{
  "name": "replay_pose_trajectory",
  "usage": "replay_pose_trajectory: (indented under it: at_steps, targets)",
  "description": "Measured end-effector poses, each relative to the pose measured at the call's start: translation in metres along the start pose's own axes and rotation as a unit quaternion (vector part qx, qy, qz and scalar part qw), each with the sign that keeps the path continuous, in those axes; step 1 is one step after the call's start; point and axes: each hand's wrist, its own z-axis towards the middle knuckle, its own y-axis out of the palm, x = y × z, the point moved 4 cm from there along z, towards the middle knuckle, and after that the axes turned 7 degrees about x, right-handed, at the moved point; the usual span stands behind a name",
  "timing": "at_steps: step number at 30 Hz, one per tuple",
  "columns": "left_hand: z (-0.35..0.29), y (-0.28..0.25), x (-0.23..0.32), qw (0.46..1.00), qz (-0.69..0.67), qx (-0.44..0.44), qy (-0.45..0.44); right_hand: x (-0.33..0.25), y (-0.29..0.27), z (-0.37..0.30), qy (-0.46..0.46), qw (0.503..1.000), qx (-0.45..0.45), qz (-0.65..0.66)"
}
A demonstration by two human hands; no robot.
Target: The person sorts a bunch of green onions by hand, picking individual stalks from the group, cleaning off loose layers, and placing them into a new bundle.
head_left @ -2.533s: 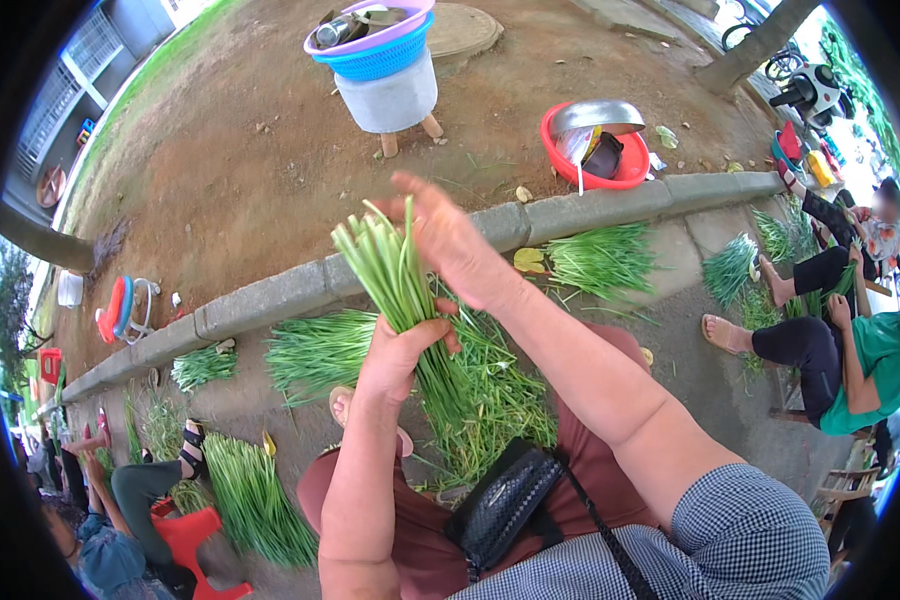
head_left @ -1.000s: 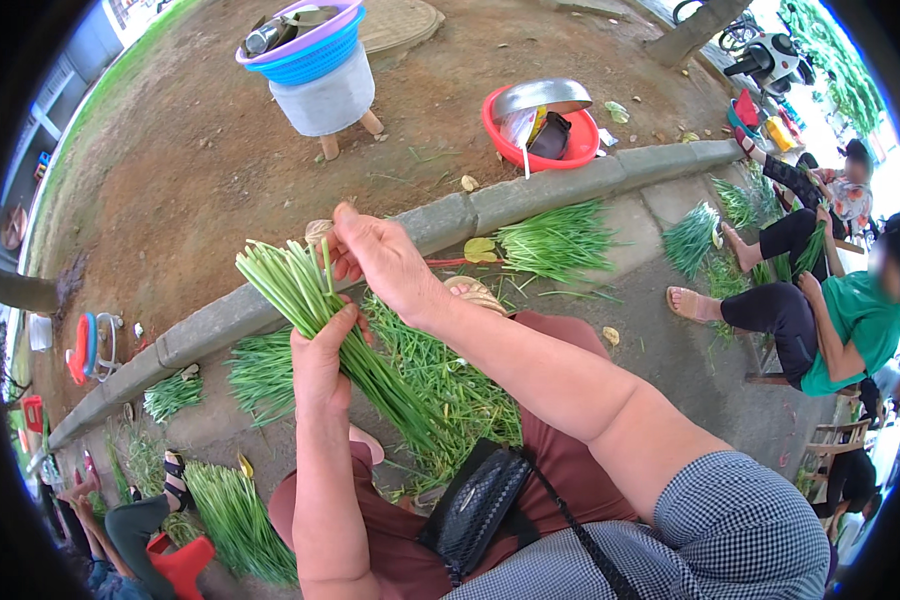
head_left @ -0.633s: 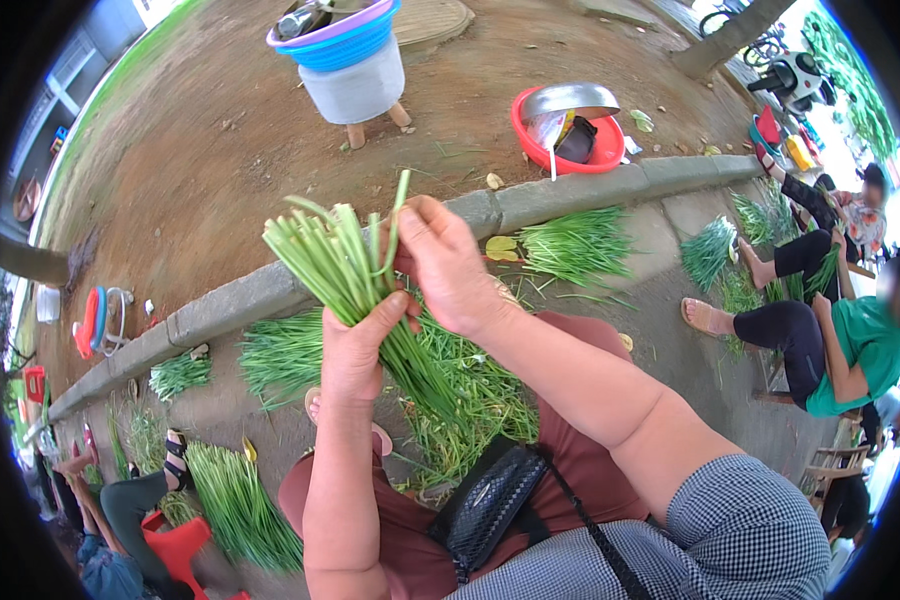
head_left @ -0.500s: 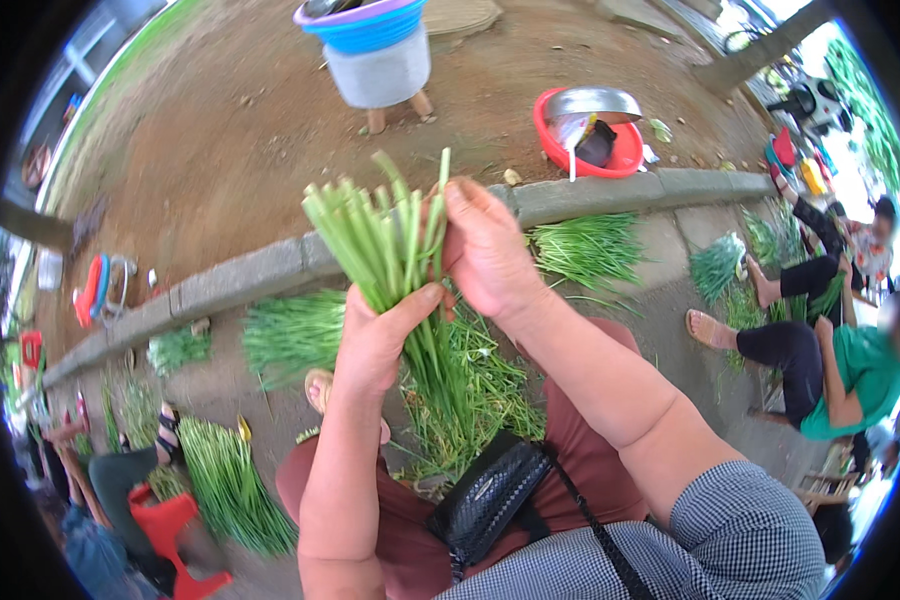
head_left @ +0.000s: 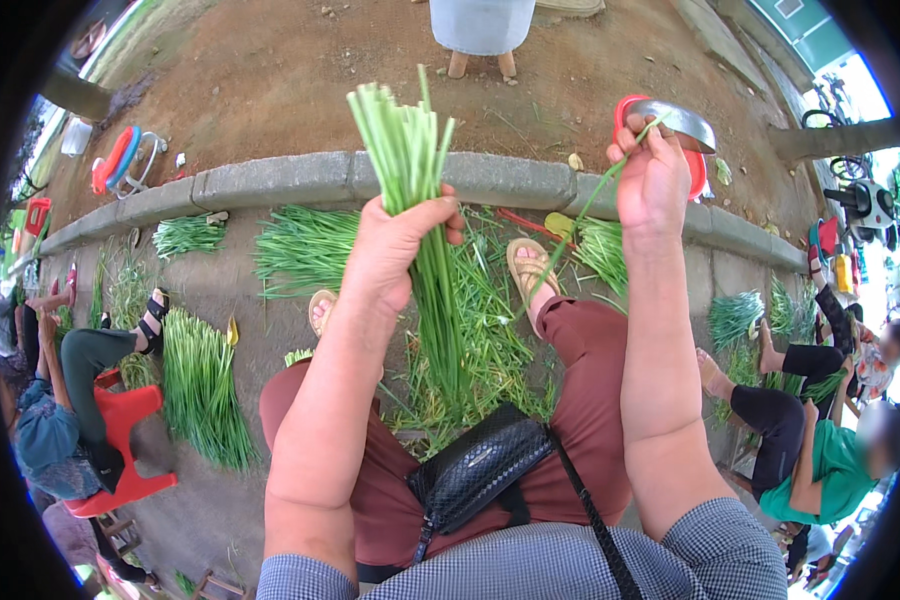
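My left hand [head_left: 395, 245] is closed around a bunch of green chives [head_left: 432, 300], their pale cut ends pointing up and their leaves hanging down between my knees. One stalk stands higher than the others. Off to the right, my right hand [head_left: 654, 185] pinches a single chive stalk [head_left: 595, 195] near its upper end; the stalk slants down to the left, away from the bunch. Below the hands, a heap of loose green and yellowish trimmings [head_left: 480, 350] covers the ground between my feet.
Chive piles lie along the stone curb [head_left: 270, 182], including one at left [head_left: 315, 245], one at right [head_left: 602, 250] and a larger one [head_left: 200, 390]. A red basin with a metal bowl [head_left: 685, 125] stands beyond the curb. People sit on both sides, one on a red stool [head_left: 130, 440].
My right hand has drawn away from the bunch to the right with one stalk. My left hand still holds the bunch. The whole view has turned slightly.
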Motion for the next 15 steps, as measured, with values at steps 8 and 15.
replay_pose_trajectory:
  at_steps: [8,15]
  targets:
    - [-0.008,0.018,0.009,0.995,-0.042,-0.092,0.015,0.049,0.043,-0.068,0.063,0.957,-0.171,-0.228]
    - [-0.012,0.026,-0.002,0.996,-0.052,-0.071,0.032,0.062,0.053,-0.092,0.04,0.951,-0.193,-0.238]
